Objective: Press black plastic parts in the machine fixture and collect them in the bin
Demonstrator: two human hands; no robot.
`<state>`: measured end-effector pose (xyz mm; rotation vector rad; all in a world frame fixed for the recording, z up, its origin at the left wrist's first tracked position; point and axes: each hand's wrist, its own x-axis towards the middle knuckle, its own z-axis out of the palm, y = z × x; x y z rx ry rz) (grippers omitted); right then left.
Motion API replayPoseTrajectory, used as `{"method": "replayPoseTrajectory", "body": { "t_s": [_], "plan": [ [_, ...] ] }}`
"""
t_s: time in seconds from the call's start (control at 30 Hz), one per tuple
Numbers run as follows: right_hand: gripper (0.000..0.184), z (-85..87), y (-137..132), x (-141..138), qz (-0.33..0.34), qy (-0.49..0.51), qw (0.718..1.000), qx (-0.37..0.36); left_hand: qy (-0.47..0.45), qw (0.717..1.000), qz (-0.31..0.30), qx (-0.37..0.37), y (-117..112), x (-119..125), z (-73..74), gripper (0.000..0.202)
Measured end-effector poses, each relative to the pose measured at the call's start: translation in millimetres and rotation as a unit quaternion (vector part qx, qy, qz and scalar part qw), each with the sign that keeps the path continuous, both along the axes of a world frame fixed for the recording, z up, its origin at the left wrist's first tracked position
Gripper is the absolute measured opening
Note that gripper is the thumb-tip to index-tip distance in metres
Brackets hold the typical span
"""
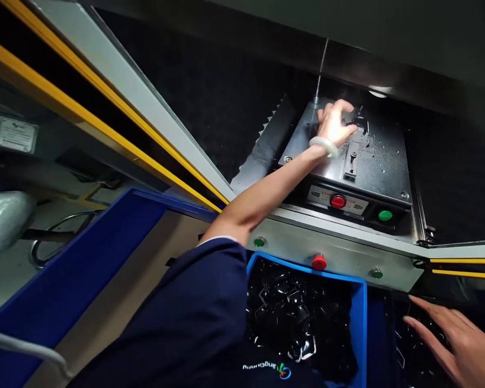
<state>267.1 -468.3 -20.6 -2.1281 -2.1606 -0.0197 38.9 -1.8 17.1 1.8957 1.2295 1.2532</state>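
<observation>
My left hand (334, 123), a white bangle (323, 144) on its wrist, reaches far in over the press's steel plate (383, 156). Its fingers are curled and pinched on a small dark metal part (356, 122) at the top of the fixture (352, 159). My right hand (448, 337) is at the lower right, fingers stretched out flat over a dark bin of parts (418, 361), holding nothing I can see. Below my left arm, a blue bin (360, 307) holds several shiny black bent metal clips (295, 318).
Below the plate are a red button (338, 202) and a green button (385, 215); another red button (319, 262) sits on the grey front panel. A yellow-edged guard frame (117, 102) slants across the left. A big blue tray (84, 258) lies lower left.
</observation>
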Motion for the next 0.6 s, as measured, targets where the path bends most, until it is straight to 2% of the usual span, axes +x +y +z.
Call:
{"method": "replayPoseTrajectory", "body": {
  "t_s": [0.03,0.1,0.2,0.27,0.33,0.4,0.5,0.6],
  "plan": [
    [0.052,-3.4,9,-14,0.001,0.01,1.0,-0.02,0.009,0.999,-0.022,0.026,-26,-21,-3.5,0.023],
    [0.051,-11.9,34,-35,-0.011,0.024,0.999,-0.041,0.014,0.997,-0.044,0.059,-86,-72,-20.2,0.015],
    [0.052,-33.3,66,-42,-0.037,0.055,0.996,-0.057,0.034,0.996,-0.062,0.062,-171,-150,-60.3,0.014],
    [0.048,-48.4,75,-35,-0.053,0.087,0.992,-0.072,0.075,0.994,-0.079,0.031,-209,-193,-87.6,0.013],
    [0.041,-57.9,75,-28,-0.063,0.112,0.988,-0.081,0.137,0.986,-0.095,-0.002,-227,-224,-110.1,0.014],
    [0.033,-61.0,75,-26,-0.069,0.113,0.988,-0.084,0.21,0.971,-0.113,-0.029,-228,-244,-125.4,0.023],
    [0.021,-60.8,76,-31,-0.095,0.087,0.989,-0.075,0.298,0.945,-0.128,-0.051,-218,-254,-135.4,0.033],
    [0.016,-61.7,79,-38,-0.126,0.06,0.989,-0.045,0.336,0.936,-0.093,-0.035,-216,-252,-138.8,0.034]
  ]
}}
